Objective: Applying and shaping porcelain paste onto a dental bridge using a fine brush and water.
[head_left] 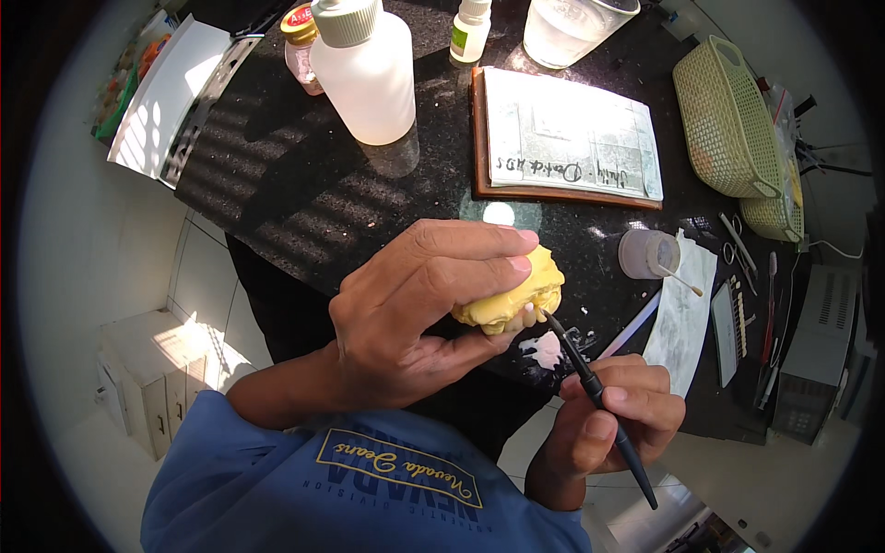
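Note:
My left hand (401, 309) is wrapped round a yellow dental model (527, 288), fingers over its top and thumb beneath. Pale tooth shapes show along its lower right edge. Pinched in my right hand (616, 419) is a slim black pen-like tool (592, 380), pointing up and to the left. Its narrow tip meets or almost meets the model beside the teeth; I cannot tell whether they touch. Below the model, a pinkish-white patch of material (546, 350) lies on the black speckled worktop (424, 212).
Beyond my hands lies a wood-edged pad (572, 138). A white bottle (364, 78), a small dropper bottle (470, 37) and a glass (576, 28) stand behind. On the right are a small cup (645, 253) with a swab across it, a cloth strip (682, 323), metal instruments and a woven basket (728, 120).

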Demonstrator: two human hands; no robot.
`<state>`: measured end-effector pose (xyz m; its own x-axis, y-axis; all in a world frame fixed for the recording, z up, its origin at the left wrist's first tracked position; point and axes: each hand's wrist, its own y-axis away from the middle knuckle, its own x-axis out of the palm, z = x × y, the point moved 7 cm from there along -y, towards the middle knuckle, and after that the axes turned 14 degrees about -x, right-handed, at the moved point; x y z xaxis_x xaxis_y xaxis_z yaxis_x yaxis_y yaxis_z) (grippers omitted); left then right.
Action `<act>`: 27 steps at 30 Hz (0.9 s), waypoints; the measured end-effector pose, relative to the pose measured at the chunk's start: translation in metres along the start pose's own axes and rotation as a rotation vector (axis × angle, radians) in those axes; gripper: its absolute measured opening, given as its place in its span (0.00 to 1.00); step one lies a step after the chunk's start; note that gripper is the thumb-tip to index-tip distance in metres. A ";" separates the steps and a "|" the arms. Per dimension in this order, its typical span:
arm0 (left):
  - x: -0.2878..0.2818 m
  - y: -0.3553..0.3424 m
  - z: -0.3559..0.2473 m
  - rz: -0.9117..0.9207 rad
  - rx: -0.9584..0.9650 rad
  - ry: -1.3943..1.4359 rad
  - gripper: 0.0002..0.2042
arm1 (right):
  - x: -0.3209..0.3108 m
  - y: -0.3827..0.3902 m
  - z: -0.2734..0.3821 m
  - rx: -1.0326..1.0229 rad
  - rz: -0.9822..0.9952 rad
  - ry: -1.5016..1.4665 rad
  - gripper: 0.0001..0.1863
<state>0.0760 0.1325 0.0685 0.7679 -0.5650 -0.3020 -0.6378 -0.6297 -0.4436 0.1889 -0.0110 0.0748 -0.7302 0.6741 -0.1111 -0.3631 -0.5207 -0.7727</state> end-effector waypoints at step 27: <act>-0.001 -0.001 0.000 -0.121 -0.006 -0.007 0.21 | 0.005 -0.003 0.003 -0.028 0.039 0.104 0.13</act>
<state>0.0758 0.1341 0.0691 0.8397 -0.4805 -0.2528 -0.5406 -0.6965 -0.4718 0.1846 -0.0075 0.0779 -0.6788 0.7053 -0.2044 -0.3182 -0.5335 -0.7837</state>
